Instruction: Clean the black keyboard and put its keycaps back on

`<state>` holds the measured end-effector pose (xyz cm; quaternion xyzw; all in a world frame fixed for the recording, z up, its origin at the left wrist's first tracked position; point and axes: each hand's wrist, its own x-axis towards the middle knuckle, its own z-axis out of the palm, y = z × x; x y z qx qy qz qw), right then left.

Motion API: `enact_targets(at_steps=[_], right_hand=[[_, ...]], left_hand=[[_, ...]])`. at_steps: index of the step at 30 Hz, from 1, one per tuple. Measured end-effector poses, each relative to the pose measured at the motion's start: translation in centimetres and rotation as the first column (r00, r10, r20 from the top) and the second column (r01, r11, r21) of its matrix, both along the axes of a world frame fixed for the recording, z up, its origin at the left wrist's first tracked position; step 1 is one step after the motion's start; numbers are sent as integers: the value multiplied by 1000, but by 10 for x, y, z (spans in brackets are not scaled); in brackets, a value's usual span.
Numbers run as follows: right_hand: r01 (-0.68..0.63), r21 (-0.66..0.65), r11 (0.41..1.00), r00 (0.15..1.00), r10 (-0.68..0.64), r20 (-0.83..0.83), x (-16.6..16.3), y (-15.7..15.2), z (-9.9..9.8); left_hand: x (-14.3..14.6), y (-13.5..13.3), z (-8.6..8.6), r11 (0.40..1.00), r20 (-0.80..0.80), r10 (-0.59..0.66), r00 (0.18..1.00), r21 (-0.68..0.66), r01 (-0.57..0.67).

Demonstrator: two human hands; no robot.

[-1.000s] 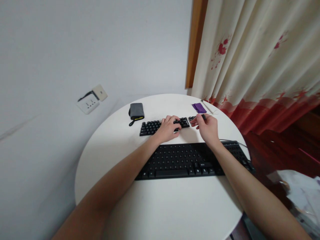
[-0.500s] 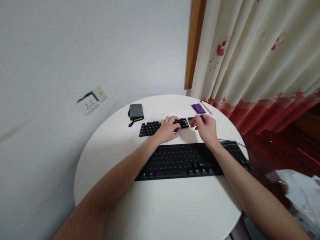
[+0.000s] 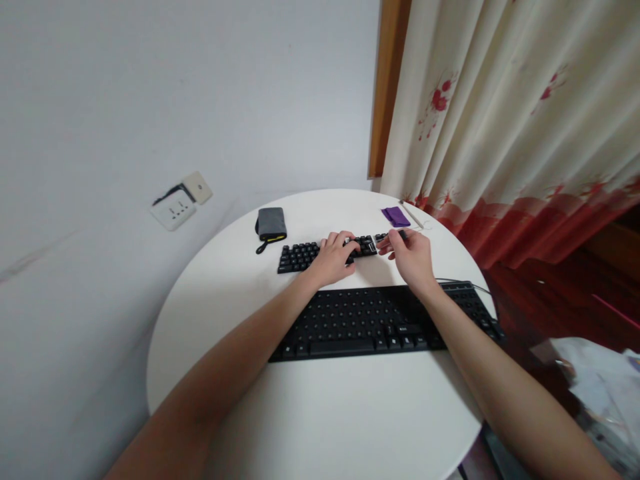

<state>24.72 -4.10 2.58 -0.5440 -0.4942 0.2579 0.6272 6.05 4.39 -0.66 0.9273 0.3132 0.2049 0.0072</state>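
Note:
A black keyboard (image 3: 345, 320) lies across the white round table; small stems show where most of its letter keys are bare, while its bottom row carries keycaps. Beyond it, loose black keycaps (image 3: 299, 256) are laid out in close rows. My left hand (image 3: 334, 259) rests over the middle of these rows, fingers apart and touching them, hiding several. Just right of the rows is my right hand (image 3: 411, 253), with thumb and fingers pinched on a small dark keycap (image 3: 403, 235). A few more keycaps lie beside its fingertips, partly covered.
A grey pouch (image 3: 271, 223) with a black loop sits at the back left. A purple cloth (image 3: 395, 217) and a thin pale stick-like tool (image 3: 413, 215) lie at the back right. The wall is close on the left, a curtain (image 3: 480, 133) on the right. A cable (image 3: 465, 283) runs behind the keyboard.
Both hands stay almost in place. The whole view has shifted very slightly, and the left fingers have moved a little over the keycaps.

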Motion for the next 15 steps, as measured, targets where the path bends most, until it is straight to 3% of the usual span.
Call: enact_targets(at_steps=[5, 9, 12, 15], right_hand=[[-8, -23, 1000, 1000, 8, -11, -1, -2, 4], [-31, -20, 999, 999, 31, -11, 6, -10, 19], [-106, -17, 994, 984, 108, 145, 13, -30, 35], [-233, -103, 967, 900, 255, 354, 17, -61, 44]], left_hand=[[-1, -1, 1, 1000, 4, -1, 1000, -11, 1], [-1, -2, 3, 1000, 40, -12, 999, -8, 13], [-1, -3, 5, 1000, 82, -6, 997, 3, 6], [0, -2, 5, 1000, 99, -16, 995, 14, 14]])
